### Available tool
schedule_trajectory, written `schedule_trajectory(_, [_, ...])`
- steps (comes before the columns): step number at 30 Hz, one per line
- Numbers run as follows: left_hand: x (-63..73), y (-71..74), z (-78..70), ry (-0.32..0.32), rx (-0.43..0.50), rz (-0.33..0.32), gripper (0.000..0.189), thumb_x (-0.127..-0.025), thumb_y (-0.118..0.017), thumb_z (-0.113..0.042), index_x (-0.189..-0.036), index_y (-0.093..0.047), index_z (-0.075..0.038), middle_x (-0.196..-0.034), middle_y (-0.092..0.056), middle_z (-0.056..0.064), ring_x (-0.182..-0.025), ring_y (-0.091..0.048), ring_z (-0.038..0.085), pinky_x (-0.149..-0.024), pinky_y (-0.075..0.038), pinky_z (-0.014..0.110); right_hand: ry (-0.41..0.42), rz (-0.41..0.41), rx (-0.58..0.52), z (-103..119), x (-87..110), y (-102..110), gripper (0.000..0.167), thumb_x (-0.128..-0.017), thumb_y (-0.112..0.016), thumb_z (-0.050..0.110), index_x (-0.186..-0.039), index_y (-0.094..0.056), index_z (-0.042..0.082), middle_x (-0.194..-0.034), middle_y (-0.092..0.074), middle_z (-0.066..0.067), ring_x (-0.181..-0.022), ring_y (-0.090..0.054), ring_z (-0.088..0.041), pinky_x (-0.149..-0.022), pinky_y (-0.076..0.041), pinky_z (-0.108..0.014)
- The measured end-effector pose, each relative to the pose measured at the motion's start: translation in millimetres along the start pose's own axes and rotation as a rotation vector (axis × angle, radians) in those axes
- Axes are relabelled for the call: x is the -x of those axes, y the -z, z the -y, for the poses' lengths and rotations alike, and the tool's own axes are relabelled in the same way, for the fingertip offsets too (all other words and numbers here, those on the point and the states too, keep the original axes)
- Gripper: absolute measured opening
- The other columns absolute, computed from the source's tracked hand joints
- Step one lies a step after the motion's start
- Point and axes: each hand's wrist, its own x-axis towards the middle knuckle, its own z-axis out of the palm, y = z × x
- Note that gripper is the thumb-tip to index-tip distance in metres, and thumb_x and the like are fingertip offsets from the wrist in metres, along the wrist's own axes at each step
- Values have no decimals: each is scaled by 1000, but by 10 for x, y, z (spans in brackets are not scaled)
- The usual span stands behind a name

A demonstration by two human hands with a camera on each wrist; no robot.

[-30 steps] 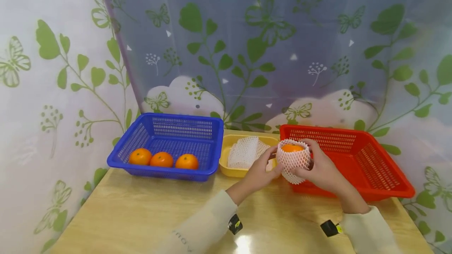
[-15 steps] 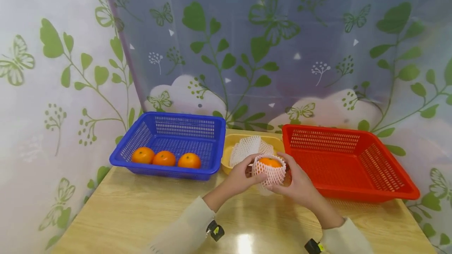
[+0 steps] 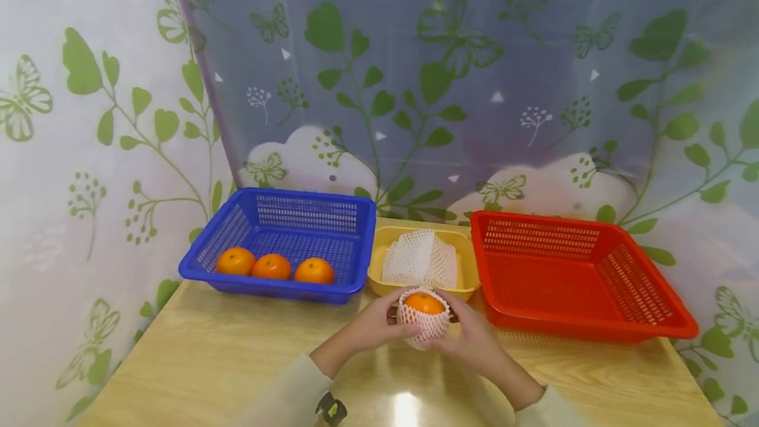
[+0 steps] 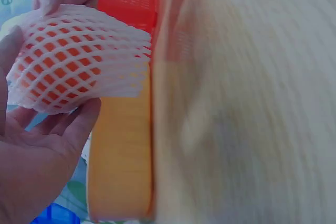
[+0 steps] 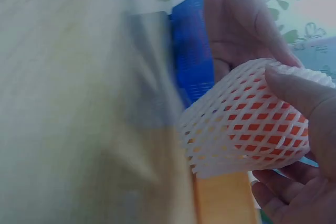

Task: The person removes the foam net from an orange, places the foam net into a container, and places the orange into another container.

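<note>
An orange (image 3: pixel 424 303) sits inside a white foam net sleeve (image 3: pixel 422 328), its top bare at the sleeve's mouth. My left hand (image 3: pixel 373 329) grips the sleeved fruit from the left, and my right hand (image 3: pixel 474 341) grips it from the right, thumbs on the near side. Both hold it over the table, just in front of the yellow basket. Seen in the left wrist view, the net (image 4: pixel 63 61) stretches round the fruit, and its loose end hangs past it. The right wrist view shows the right thumb pressing on the net (image 5: pixel 252 119).
A blue basket (image 3: pixel 273 290) on the left holds three bare oranges (image 3: pixel 272 267). The yellow basket (image 3: pixel 379 275) in the middle has several foam nets (image 3: pixel 418 259) in it. To the right stands a red basket (image 3: pixel 587 325). A patterned curtain (image 3: pixel 379 84) hangs behind the table (image 3: pixel 237 361).
Both hands have brought the sleeved orange left and toward the body, from beside the red basket to in front of the yellow one. The nets in the yellow basket are now less covered.
</note>
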Motion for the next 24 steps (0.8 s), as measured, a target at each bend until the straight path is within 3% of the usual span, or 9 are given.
schedule_trajectory(5, [57,-1,98,39,-54,31,70,-90,-71,-21,-150,-35,-10,-136,-54,15,-119,-57,28,-94,-50,29,-37,39,-49,-106,45,-136,85,-72,-86,32,-143,-45,9,-129,-58,-6,-108,-57,-23,-88,-51,-36])
schedule_trajectory(10, [95,-26,198,57,-84,28,73,-90,-72,-22,-150,-33,-7,-137,-53,16,-119,-57,30,-95,-50,32,-86,64,-106,-197,83,-249,84,-72,-87,27,-143,-43,13,-133,-57,-9,-114,-56,-30,-90,-51,-44])
schedule_trajectory(16, [165,-76,304,74,-165,27,70,-89,-73,-26,-147,-39,-8,-131,-58,10,-115,-59,22,-94,-49,29,-128,96,-64,-298,146,-360,90,-70,-88,30,-144,-42,12,-132,-57,-11,-114,-56,-29,-95,-46,-49])
schedule_trajectory(20, [175,-88,331,66,-188,16,70,-89,-72,-28,-147,-39,-8,-132,-58,8,-117,-57,21,-97,-47,30,-103,125,-76,-343,151,-354,93,-72,-86,33,-147,-37,10,-136,-54,-13,-118,-54,-30,-97,-45,-51])
schedule_trajectory(24, [174,-87,332,57,-143,12,67,-89,-72,-25,-147,-40,-12,-132,-58,6,-118,-57,21,-97,-47,28,-76,151,-161,-357,152,-323,83,-81,-79,31,-149,-35,11,-144,-47,-15,-125,-48,-34,-100,-43,-51])
